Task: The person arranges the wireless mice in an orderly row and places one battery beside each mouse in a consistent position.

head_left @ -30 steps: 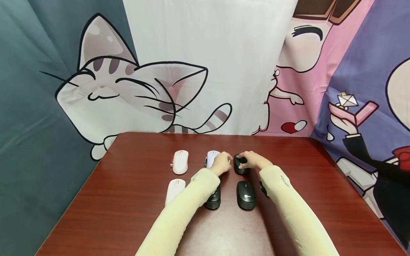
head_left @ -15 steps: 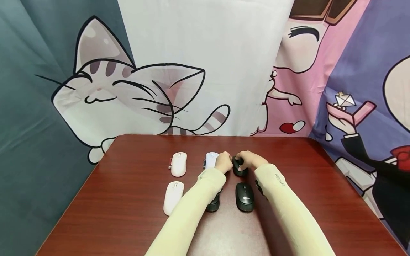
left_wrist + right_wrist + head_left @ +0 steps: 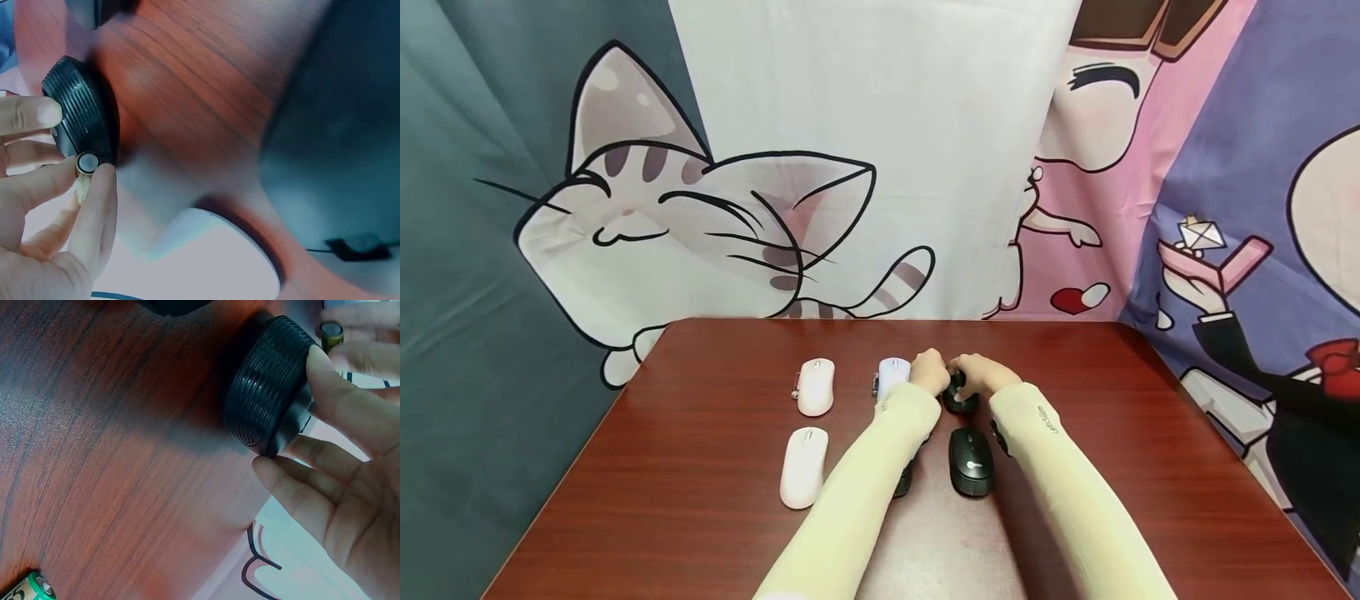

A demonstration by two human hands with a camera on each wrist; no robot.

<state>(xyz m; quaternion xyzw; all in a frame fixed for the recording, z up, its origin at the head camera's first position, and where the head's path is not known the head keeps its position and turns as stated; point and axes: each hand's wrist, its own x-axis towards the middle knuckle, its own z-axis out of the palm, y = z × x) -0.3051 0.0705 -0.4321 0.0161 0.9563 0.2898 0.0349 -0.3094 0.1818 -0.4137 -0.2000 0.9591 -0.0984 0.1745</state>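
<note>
My left hand (image 3: pixel 930 372) pinches a small battery (image 3: pixel 88 164) between its fingers, with one round end facing the left wrist camera. The battery is close beside a black mouse (image 3: pixel 269 381) with ribbed sides. My right hand (image 3: pixel 987 375) grips that mouse, thumb on one side and fingers on the other. In the head view, much of the mouse (image 3: pixel 958 398) is hidden by my right hand. To the left of my left hand lies a pale lavender mouse (image 3: pixel 892 373), partly covered by the hand and sleeve.
Two white mice (image 3: pixel 815 387) lie on the left of the brown table (image 3: pixel 685 500). A black mouse (image 3: pixel 972 463) lies nearer, and another black mouse (image 3: pixel 904 482) is mostly under my left sleeve. A green-ended battery (image 3: pixel 32 586) lies on the table.
My left hand has moved right, closer to my right hand and the black mouse. My right hand keeps its hold on the mouse. The head view has shifted slightly.
</note>
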